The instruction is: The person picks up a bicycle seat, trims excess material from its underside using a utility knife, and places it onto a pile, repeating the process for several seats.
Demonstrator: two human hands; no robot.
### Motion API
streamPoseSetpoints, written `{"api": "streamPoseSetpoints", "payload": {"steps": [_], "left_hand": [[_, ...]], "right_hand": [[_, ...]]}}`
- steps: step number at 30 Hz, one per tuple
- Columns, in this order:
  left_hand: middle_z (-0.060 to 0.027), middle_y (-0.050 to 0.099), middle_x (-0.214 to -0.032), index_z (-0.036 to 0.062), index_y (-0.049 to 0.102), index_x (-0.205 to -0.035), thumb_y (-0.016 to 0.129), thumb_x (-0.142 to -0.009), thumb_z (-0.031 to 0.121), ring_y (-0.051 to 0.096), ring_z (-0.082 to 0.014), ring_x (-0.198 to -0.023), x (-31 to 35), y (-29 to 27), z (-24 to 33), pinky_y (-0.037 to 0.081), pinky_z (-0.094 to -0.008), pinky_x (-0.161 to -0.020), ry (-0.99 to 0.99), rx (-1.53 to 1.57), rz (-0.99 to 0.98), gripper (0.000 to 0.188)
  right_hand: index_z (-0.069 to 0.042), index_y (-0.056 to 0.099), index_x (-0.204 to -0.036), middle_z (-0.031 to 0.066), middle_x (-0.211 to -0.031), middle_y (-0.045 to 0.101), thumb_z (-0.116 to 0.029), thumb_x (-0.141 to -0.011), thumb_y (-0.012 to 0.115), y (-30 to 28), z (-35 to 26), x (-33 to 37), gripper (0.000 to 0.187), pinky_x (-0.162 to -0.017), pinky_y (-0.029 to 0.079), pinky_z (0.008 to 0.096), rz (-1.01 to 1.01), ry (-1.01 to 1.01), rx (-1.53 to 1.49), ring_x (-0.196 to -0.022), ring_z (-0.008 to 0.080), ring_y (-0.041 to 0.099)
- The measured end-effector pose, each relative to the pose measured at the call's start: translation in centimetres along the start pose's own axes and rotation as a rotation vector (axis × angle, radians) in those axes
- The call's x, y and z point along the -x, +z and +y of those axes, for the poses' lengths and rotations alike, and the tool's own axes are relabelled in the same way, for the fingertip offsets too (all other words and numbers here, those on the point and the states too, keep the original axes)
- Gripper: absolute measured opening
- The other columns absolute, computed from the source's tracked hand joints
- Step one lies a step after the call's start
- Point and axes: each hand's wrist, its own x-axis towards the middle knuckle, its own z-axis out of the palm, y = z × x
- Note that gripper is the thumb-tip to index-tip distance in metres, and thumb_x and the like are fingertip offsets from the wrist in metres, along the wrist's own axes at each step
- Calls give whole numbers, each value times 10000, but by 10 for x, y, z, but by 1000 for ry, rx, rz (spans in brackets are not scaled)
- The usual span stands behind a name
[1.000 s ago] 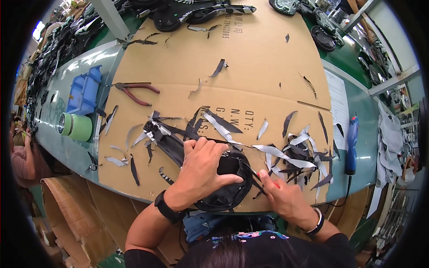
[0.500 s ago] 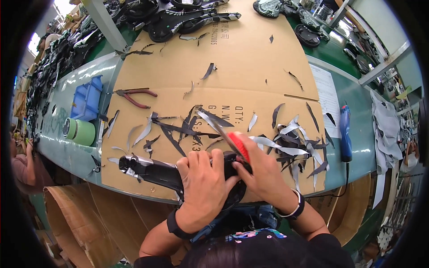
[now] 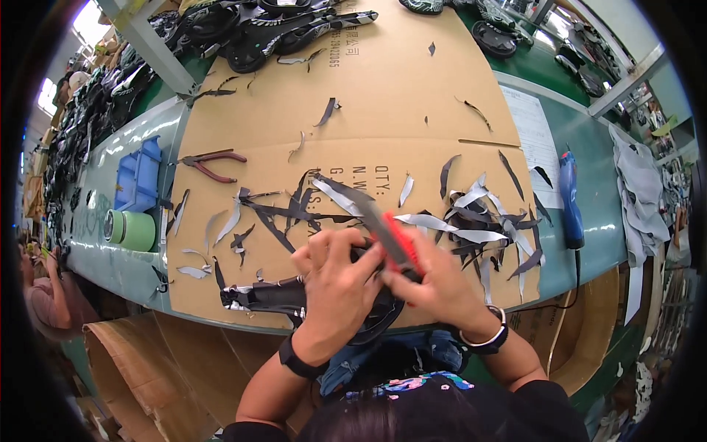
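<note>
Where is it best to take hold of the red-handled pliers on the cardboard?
Probably by the two red handles of the pliers, coming from the right: they lie flat on the cardboard, handles spread and pointing right, metal nose pointing left toward the blue bin.

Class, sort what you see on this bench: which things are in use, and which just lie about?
In use: left hand, right hand, black saddle, red knife.

Lying about: pliers, green tape roll, blue tray, blue tool, cut strips.
</note>
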Motion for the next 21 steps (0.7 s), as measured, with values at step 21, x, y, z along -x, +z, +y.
{"api": "streamPoseSetpoints", "payload": {"steps": [21], "left_hand": [[-50, 583, -860, 8, 629, -971, 655, -899, 101, 543, -89, -793, 19, 19, -42, 427, -202, -685, -522, 1460, 651, 120]], "right_hand": [[-108, 324, -1457, 202, -865, 658, -136, -912, 549, 21, 16, 117, 590, -571, 493, 464, -1, 255, 294, -680, 415, 622]]}}
